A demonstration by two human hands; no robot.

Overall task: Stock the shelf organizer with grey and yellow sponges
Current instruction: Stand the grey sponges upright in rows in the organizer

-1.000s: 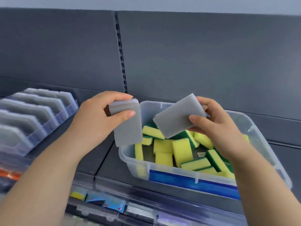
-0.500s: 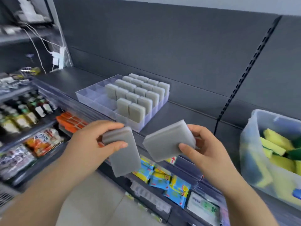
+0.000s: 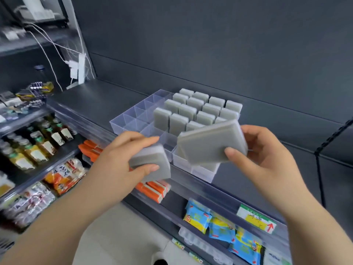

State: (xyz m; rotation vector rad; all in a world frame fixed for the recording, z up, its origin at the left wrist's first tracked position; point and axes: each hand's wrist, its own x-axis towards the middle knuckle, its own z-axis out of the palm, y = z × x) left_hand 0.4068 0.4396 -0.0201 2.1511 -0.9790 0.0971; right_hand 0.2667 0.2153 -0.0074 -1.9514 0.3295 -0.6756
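Grey sponges (image 3: 211,143), flat, rounded corners, matte

A dark grey shelf (image 3: 107,100) carried a clear plastic organizer (image 3: 131,121) set close to its front edge, with grey sponges (image 3: 191,111) standing upright in rows in its right-hand compartments.

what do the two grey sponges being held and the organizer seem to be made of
Left grey sponge and right grey sponge: probably dense matte foam; flat, unshiny faces, softly rounded edges. Organizer: clear rigid plastic, maybe acrylic; shelf shows through its thin walls.
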